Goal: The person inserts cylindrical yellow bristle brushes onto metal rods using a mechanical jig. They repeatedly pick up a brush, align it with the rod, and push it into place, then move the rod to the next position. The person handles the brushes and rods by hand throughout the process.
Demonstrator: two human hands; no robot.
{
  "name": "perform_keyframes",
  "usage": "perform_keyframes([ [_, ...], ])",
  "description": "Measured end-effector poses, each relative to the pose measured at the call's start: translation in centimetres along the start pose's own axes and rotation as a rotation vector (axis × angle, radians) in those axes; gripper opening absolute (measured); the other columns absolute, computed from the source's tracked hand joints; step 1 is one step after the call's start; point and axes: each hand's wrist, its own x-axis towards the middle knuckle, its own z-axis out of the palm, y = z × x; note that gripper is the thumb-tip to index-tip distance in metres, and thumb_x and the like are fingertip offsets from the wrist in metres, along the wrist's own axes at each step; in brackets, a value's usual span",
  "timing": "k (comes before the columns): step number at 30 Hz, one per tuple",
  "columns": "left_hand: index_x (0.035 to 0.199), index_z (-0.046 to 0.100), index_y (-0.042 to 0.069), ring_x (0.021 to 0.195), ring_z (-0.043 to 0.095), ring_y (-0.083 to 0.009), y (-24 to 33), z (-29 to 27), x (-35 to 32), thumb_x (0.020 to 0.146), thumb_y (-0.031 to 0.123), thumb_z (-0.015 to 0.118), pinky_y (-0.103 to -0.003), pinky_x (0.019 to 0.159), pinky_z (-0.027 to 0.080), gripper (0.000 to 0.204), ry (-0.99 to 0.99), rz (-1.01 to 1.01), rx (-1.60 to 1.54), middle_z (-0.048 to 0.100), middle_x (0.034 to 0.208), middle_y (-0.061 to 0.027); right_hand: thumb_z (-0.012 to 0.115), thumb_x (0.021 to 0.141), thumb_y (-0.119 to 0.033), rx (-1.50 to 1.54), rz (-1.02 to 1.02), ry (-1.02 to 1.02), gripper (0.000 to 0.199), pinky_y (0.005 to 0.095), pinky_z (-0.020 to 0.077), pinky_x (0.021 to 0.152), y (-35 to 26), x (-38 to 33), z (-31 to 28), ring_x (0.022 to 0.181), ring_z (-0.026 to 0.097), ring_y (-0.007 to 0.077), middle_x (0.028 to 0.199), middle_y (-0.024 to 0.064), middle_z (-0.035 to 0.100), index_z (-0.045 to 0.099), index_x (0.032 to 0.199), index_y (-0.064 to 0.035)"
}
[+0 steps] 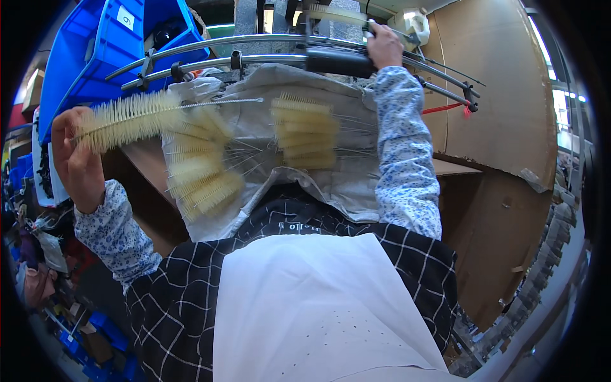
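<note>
My left hand is raised at the left and pinches the bristled end of a tube brush. The brush has pale yellow bristles, and its bare twisted wire points right. At the top, my right hand is closed around the right end of a black sliding carriage on two metal rails. Another pale-bristled brush lies behind the carriage, partly blurred. Across my lap on a grey cloth rest two groups of similar brushes, a fanned left pile and a stacked right pile.
Metal rails run across the far side of the cloth. Blue bins stand at the far left. Large cardboard sheets wall the right side, with a red strip at the rail's end. A white bottle stands behind.
</note>
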Motion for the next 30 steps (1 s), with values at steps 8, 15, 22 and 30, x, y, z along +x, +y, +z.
perform_keyframes([
  [8,0.111,0.038,-0.002,0.072,0.050,-0.0129,-1.7,4.4,1.9,0.074,0.010,0.044,-0.024,0.066,0.043,0.040,-0.292,-0.196,-0.256,0.048,0.086,-0.0072,0.045,0.080,-0.028,-0.077,0.023,-0.214,0.027,0.0360,0.0420,0.078,6.5,3.5,-1.9,0.090,0.054,0.0305,0.095,0.0140,0.058,0.058,0.101,-0.0181],
  [15,0.111,0.040,0.001,0.069,0.052,-0.0119,-3.7,8.6,2.3,0.079,0.010,0.043,-0.024,0.067,0.043,0.034,-0.512,-0.169,-0.443,0.050,0.084,-0.0066,0.053,0.080,-0.029,0.587,-0.001,-0.574,0.033,0.0296,0.0430,0.078,6.3,-1.3,-11.7,0.089,0.054,0.0222,0.100,0.0137,0.057,0.055,0.107,-0.0091],
  [22,0.100,0.042,0.002,0.079,0.053,-0.0123,-5.2,16.8,0.6,0.079,0.006,0.048,-0.023,0.073,0.044,0.021,-0.531,-0.161,-0.405,0.048,0.091,-0.0043,0.053,0.081,-0.030,0.808,-0.262,-0.748,0.038,0.0314,0.0417,0.082,-9.3,-8.6,-12.8,0.093,0.052,0.0211,0.104,0.0131,0.054,0.050,0.110,-0.0054],
  [30,0.112,0.037,0.004,0.102,0.046,-0.0267,-9.6,5.3,1.5,0.067,0.012,0.062,-0.034,0.087,0.037,0.051,-0.788,-0.002,0.621,0.044,0.106,-0.0158,0.044,0.081,-0.016,-0.016,-0.203,0.079,0.026,0.0330,0.0406,0.067,-4.4,-4.1,-5.3,0.077,0.051,0.0208,0.084,0.0043,0.056,0.058,0.102,-0.0203],
])
